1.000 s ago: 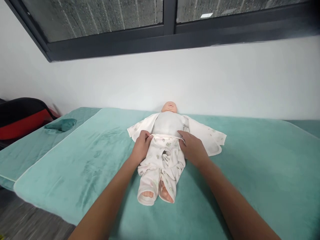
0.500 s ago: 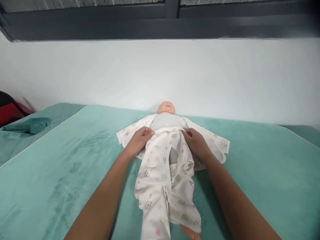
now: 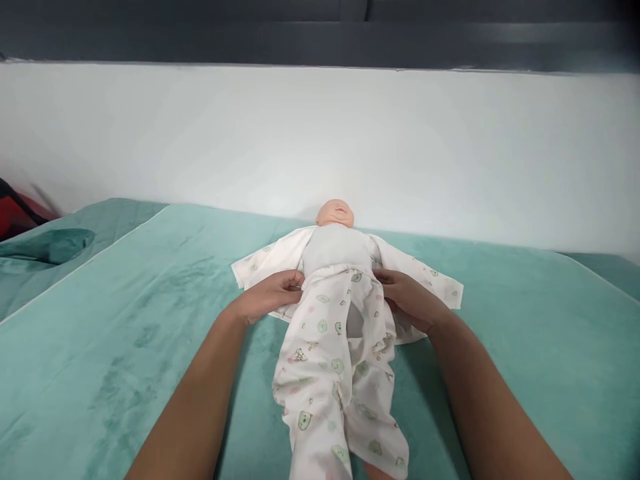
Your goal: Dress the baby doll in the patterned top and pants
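Observation:
A baby doll (image 3: 336,245) lies on its back, its head toward the wall. White baby pants (image 3: 320,360) with small animal prints cover its legs and reach up to the grey belly; a gap shows at the crotch. A matching baby shirt (image 3: 425,273) lies spread open with its sleeves out to both sides. At the left of the waist, my left hand (image 3: 273,293) has its fingers curled on the pants' side edge. My right hand (image 3: 407,297) grips the opposite side of the waistband, its fingertips partly hidden against the doll.
Under the doll spreads a green padded bed cover (image 3: 150,320) with a pale seam. A white wall (image 3: 320,140) rises behind it, below a dark window frame (image 3: 250,40). A red and black object (image 3: 17,210) stands at the far left.
Both hands have moved from the front of the waistband outward and down to the sides of the doll's waist. The waistband sits slightly lower in view, and the camera has tilted slightly.

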Demonstrator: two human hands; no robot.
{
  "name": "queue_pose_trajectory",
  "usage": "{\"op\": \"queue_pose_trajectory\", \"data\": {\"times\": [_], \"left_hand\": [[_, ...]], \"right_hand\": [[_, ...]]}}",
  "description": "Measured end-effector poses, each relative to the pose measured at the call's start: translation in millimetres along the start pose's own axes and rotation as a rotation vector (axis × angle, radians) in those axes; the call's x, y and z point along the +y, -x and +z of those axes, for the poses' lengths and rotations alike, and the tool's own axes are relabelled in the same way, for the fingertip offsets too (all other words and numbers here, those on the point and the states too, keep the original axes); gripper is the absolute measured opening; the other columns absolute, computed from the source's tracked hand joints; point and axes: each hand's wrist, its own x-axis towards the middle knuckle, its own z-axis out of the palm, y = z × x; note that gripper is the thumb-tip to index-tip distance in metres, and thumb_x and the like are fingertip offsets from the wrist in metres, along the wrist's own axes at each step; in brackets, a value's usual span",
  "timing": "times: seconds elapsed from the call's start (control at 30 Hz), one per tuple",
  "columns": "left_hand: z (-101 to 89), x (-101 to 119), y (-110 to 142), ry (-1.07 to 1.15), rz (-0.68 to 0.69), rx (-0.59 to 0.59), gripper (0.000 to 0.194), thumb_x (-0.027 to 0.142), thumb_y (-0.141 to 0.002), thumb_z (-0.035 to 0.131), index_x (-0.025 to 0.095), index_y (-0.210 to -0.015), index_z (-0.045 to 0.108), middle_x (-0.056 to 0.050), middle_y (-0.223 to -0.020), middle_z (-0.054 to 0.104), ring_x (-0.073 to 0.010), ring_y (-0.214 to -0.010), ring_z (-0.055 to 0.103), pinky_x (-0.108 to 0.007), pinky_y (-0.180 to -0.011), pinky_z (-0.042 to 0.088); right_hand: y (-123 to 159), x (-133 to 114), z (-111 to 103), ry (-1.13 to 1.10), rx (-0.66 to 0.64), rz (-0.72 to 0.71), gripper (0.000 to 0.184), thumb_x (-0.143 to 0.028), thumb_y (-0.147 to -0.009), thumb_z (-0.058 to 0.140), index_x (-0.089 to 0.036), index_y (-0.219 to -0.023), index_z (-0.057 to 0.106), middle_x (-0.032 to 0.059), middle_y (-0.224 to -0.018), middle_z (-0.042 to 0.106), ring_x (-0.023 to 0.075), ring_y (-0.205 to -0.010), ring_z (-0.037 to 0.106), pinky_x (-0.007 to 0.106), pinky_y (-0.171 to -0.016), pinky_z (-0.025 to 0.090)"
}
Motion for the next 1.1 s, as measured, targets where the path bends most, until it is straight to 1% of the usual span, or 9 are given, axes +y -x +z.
{"op": "queue_pose_trajectory", "data": {"times": [0.13,0.23,0.3,0.5,0.6,0.77,0.9,1.0,1.1], "left_hand": [[10.5,-6.0,-4.6,0.077,0.048,0.116,0.013,0.027,-0.072,0.062,0.019,-0.080,0.056,0.002,-0.072,0.056,-0.0100,-0.061,0.050,-0.020,-0.051,0.034],[17.3,-9.4,-8.0,0.112,0.070,0.218,0.012,0.027,-0.073,0.060,0.020,-0.081,0.054,0.004,-0.070,0.055,-0.0090,-0.057,0.047,-0.020,-0.050,0.031],[20.9,-11.8,-11.3,0.119,0.068,0.289,0.012,0.028,-0.075,0.059,0.021,-0.080,0.052,0.005,-0.067,0.053,-0.0087,-0.054,0.044,-0.020,-0.048,0.030],[27.9,-16.1,-23.2,0.161,0.153,0.492,0.009,0.025,-0.075,0.056,0.021,-0.079,0.049,0.005,-0.069,0.049,-0.0102,-0.061,0.045,-0.020,-0.053,0.034],[31.4,-9.1,-22.8,0.156,0.122,0.570,0.005,0.020,-0.073,0.053,0.020,-0.076,0.050,0.004,-0.072,0.051,-0.0113,-0.066,0.047,-0.020,-0.056,0.037],[34.6,1.1,-16.1,0.202,0.067,0.559,0.009,0.025,-0.074,0.053,0.021,-0.082,0.054,0.002,-0.076,0.056,-0.0135,-0.069,0.051,-0.023,-0.058,0.041],[26.7,-6.6,-14.4,0.237,0.148,0.434,0.016,0.027,-0.073,0.059,0.021,-0.087,0.058,0.001,-0.084,0.061,-0.0144,-0.075,0.055,-0.024,-0.065,0.045],[18.3,-11.9,-12.7,0.149,0.169,0.339,0.020,0.034,-0.074,0.065,0.022,-0.090,0.062,0.001,-0.085,0.061,-0.0136,-0.075,0.055,-0.024,-0.067,0.044],[12.7,-10.4,-9.7,-0.001,0.233,0.323,0.021,0.037,-0.076,0.068,0.021,-0.089,0.063,-0.001,-0.091,0.060,-0.0147,-0.082,0.055,-0.026,-0.075,0.044]], "right_hand": [[-0.8,3.3,9.7,-0.126,0.062,-0.006,0.039,-0.022,-0.068,0.062,-0.021,-0.105,0.073,0.0053,-0.088,0.075,0.0264,-0.080,0.069,0.037,-0.068,0.056],[-2.9,6.0,16.1,-0.151,0.177,-0.087,0.036,-0.023,-0.069,0.063,-0.020,-0.103,0.073,0.0048,-0.094,0.075,0.0251,-0.087,0.069,0.037,-0.077,0.055],[-2.8,4.3,18.8,-0.168,0.208,-0.145,0.034,-0.025,-0.068,0.066,-0.020,-0.101,0.073,0.0047,-0.095,0.075,0.0251,-0.090,0.068,0.038,-0.080,0.054],[-5.6,-4.4,20.0,-0.366,0.120,-0.127,0.039,-0.025,-0.062,0.073,-0.021,-0.101,0.072,0.0043,-0.094,0.075,0.0260,-0.088,0.069,0.039,-0.078,0.055],[-16.0,3.0,17.3,-0.437,0.066,-0.139,0.036,-0.022,-0.060,0.071,-0.021,-0.096,0.073,0.0033,-0.090,0.075,0.0253,-0.087,0.069,0.038,-0.076,0.055],[-25.8,16.3,10.4,-0.398,0.029,-0.136,0.030,-0.022,-0.061,0.067,-0.020,-0.090,0.071,0.0030,-0.089,0.075,0.0234,-0.085,0.068,0.036,-0.074,0.054],[-18.5,16.2,4.2,-0.245,0.038,-0.137,0.030,-0.025,-0.067,0.067,-0.021,-0.096,0.067,0.0023,-0.092,0.073,0.0215,-0.084,0.067,0.034,-0.073,0.053],[-13.5,14.4,0.5,-0.061,0.138,-0.198,0.027,-0.025,-0.069,0.067,-0.020,-0.095,0.064,0.0036,-0.096,0.072,0.0209,-0.086,0.065,0.034,-0.077,0.051],[-10.1,11.2,-2.1,0.139,0.266,-0.250,0.030,-0.024,-0.070,0.067,-0.020,-0.099,0.062,0.0048,-0.098,0.071,0.0207,-0.089,0.065,0.035,-0.082,0.050]]}}
